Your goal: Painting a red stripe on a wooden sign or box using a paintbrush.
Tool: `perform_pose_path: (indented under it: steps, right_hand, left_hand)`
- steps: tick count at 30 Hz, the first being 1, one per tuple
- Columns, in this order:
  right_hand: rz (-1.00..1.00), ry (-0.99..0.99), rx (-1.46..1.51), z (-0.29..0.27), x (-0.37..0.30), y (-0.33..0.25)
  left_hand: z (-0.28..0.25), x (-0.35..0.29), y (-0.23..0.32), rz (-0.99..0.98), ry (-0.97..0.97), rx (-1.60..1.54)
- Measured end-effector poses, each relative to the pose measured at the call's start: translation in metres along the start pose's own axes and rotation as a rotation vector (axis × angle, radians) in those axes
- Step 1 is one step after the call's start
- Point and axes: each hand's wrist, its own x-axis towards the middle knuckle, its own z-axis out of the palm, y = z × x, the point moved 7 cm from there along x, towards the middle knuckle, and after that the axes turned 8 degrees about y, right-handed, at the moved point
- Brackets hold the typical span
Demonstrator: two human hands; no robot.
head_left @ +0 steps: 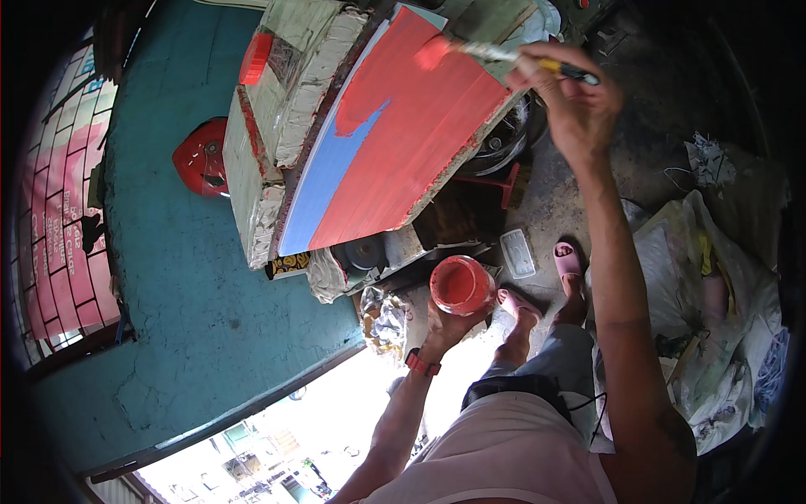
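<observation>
A flat panel (420, 139), tapering toward its near end, lies in front of me. Wet-looking red paint covers most of it, and a strip along its left side is still blue. My right hand (581, 105) grips a paintbrush (495, 52) by its yellow and black handle; the red bristles rest on the panel's far part, slightly blurred. Below the panel's near edge, my left hand (453, 326) holds up an open jar of red paint (462, 287), its mouth facing me. A red watch is on that wrist.
Left of the panel are a worn, pale block-like stack (252, 181), a container with a red lid (257, 59) and a red helmet (201, 157). Bulky plastic bags (714, 311) lie on the right. A clear plastic tray (518, 254) sits on the floor near my feet.
</observation>
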Motion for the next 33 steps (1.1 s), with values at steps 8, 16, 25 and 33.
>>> perform_pose_path:
  steps: [8, 16, 25, 33]
  right_hand:
    - [0.027, -0.037, 0.064, 0.007, -0.033, -0.025]
    - [-0.285, 0.143, -0.162, 0.022, -0.049, -0.050]
    - [-0.766, 0.114, -0.408, 0.092, -0.093, -0.072]
    - [-0.628, -0.068, -0.345, 0.136, -0.166, -0.087]
  left_hand:
    - [-0.007, -0.003, -0.005, -0.032, 0.003, 0.014]
    - [-0.014, -0.006, -0.002, 0.009, -0.006, -0.068]
    - [-0.031, -0.019, -0.017, 0.072, -0.031, -0.133]
    - [-0.071, -0.050, -0.077, 0.036, -0.094, -0.142]
